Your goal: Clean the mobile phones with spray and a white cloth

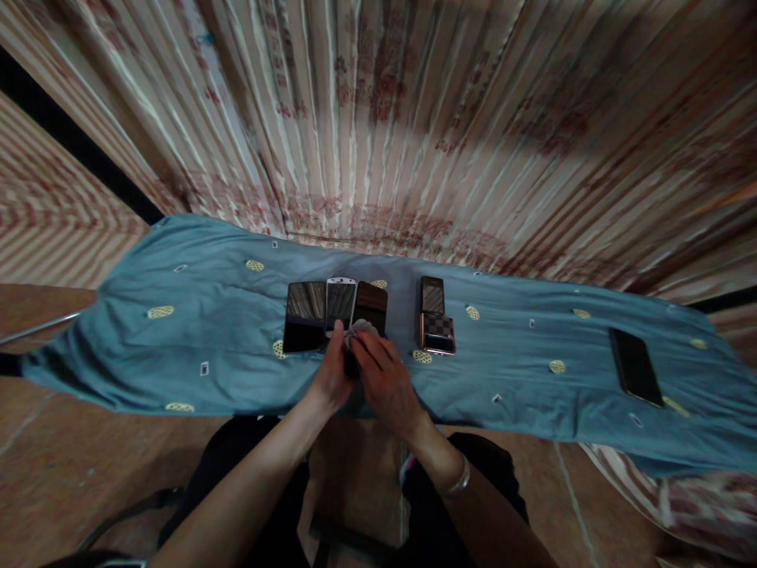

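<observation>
My left hand [334, 375] is closed around a small dark object [352, 364], mostly hidden between my hands, whose kind I cannot make out. Fingers of my right hand [387, 383] press a crumpled grey cloth [365, 325] against its upper end. Just beyond my hands lie three phones side by side: a wide black phone [304, 317], a white-framed phone [341, 301] and a dark phone [371, 304]. The cloth and fingers cover the lower parts of the latter two.
Right of my hands, a dark keypad phone [433, 295] touches a checkered phone [438, 334]. A black phone [635, 367] lies far right. All rest on a wrinkled blue-green cloth [230, 315] covering a long narrow surface. A patterned curtain [378, 158] hangs behind.
</observation>
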